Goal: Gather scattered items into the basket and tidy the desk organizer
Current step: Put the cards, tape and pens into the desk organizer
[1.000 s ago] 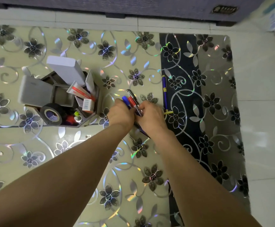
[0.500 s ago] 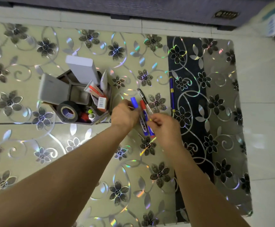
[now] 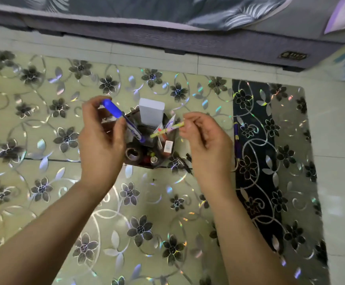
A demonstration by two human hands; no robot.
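I see the marker [image 3: 124, 120] in the left hand [image 3: 100, 138], raised above the organizer [image 3: 147, 140]. Its long axis runs diagonally: the blue cap end points far-left, up by the fingertips, and the other end points near-right, down toward the middle of the organizer. The left hand's fingers and thumb are curled round the upper half of the barrel, a narrow grip.

The right hand [image 3: 205, 145] pinches a thin yellow-green pen [image 3: 166, 129] between thumb and forefinger, the other fingers loosely curled. The pen lies nearly level, tilted slightly, its free end pointing left and a little near, toward the organizer's centre; the marker's lower end and the pen's tip are close together but apart.

The organizer sits on the flowered mat [image 3: 44, 182] between my two hands, partly hidden by them. In it I can make out a white box [image 3: 151, 111] standing upright at the far side, a tape roll [image 3: 132, 155] in the near-left compartment, and a small white and red box [image 3: 168, 148] at the near-right. Small items beside the roll are too blurred to name.

A purple pen [image 3: 237, 140] lies on the dark strip of the mat just right of the right hand, long axis running far to near.
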